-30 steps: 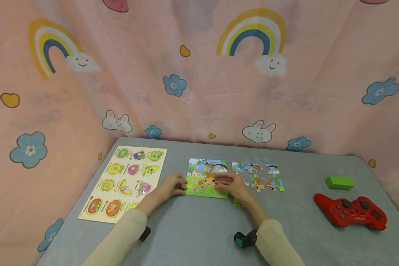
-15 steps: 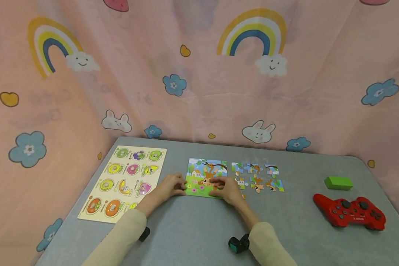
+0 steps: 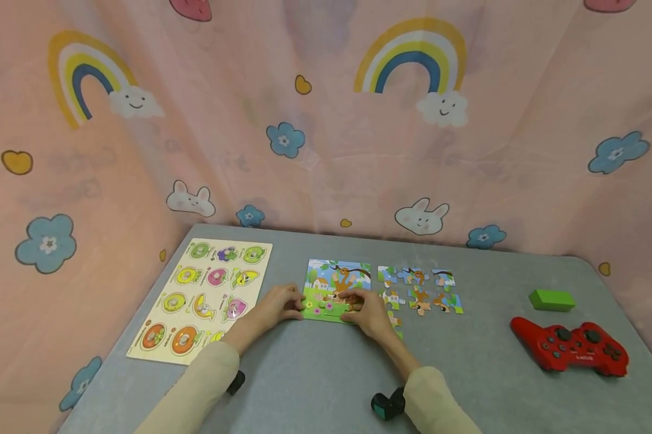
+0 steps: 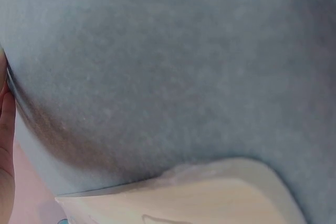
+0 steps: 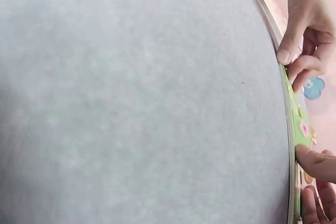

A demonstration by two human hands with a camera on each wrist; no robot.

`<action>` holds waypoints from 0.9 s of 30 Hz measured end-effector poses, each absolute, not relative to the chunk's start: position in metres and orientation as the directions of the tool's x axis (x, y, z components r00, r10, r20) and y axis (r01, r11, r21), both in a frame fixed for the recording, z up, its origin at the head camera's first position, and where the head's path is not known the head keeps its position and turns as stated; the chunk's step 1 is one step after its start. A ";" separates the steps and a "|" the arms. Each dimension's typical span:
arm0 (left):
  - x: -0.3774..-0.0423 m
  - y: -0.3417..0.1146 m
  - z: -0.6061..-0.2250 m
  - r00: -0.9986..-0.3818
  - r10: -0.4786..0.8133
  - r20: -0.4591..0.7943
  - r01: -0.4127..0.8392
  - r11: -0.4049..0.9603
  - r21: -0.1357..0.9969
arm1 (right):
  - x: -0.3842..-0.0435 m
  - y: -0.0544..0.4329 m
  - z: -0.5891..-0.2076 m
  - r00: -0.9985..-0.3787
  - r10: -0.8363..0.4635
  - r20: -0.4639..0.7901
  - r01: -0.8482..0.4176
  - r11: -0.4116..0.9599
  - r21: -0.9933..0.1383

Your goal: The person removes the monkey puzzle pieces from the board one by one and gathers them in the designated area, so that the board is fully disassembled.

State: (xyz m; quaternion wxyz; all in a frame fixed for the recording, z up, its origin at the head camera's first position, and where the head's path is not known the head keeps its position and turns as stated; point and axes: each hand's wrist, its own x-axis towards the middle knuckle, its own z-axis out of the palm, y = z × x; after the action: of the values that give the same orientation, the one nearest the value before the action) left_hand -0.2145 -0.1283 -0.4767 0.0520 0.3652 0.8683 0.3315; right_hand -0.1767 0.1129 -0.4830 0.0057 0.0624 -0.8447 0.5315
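Note:
A small jigsaw puzzle (image 3: 316, 271) with a house, a branch and a brown cartoon animal lies mid-table. My left hand (image 3: 277, 304) grips its left edge between thumb and bent fingers; the right wrist view shows this left hand (image 5: 310, 35) at the puzzle's edge too. Over the lower right part, my right hand (image 3: 370, 313) pinches a green puzzle piece (image 3: 333, 309) between thumb and fingers. In the right wrist view, the right thumb (image 5: 317, 162) rests at the green surface. The left wrist view mostly shows grey tabletop.
Several loose puzzle pieces (image 3: 420, 295) lie right of the puzzle. A cream fruit board (image 3: 181, 322) is at the left. Toward the right edge are a green block (image 3: 552, 300) and a red game controller (image 3: 570, 349). A pink patterned curtain (image 3: 347, 175) hangs behind the table (image 3: 304, 380).
My right hand has moved left and nearer over the puzzle, its straight fingers bending into a pinch. A green piece has shifted across the lower part. The left hand stays put.

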 end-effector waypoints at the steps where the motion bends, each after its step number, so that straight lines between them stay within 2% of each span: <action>1: -0.215 -0.129 -0.477 -0.728 0.669 0.152 0.598 0.511 0.617 | -0.176 0.113 -0.483 -0.990 -0.105 0.090 -0.127 0.431 -0.893; 6: -0.215 -0.129 -0.477 -0.725 0.672 0.151 0.599 0.507 0.620 | -0.175 0.115 -0.481 -0.976 -0.161 0.146 -0.204 0.450 -0.870; 11: -0.215 -0.128 -0.477 -0.722 0.674 0.155 0.604 0.506 0.615 | -0.178 0.125 -0.480 -0.960 -0.236 0.151 -0.236 0.390 -0.890; 15: -0.215 -0.128 -0.476 -0.724 0.672 0.154 0.605 0.511 0.611 | -0.182 0.136 -0.482 -0.952 -0.285 0.110 -0.195 0.290 -0.937; 20: -0.215 -0.128 -0.477 -0.723 0.673 0.156 0.606 0.509 0.611 | -0.186 0.146 -0.483 -0.957 -0.285 0.049 -0.102 0.174 -0.979; 27: -0.215 -0.128 -0.476 -0.724 0.671 0.158 0.605 0.509 0.612 | -0.185 0.153 -0.482 -0.957 -0.290 0.026 -0.079 0.172 -0.982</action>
State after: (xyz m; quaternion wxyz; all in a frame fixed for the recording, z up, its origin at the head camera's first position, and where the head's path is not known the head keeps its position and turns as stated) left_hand -0.2149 -0.1283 -0.4764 0.0497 0.3680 0.8672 0.3319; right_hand -0.1851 0.1526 -0.4820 -0.0834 0.1213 -0.7611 0.6317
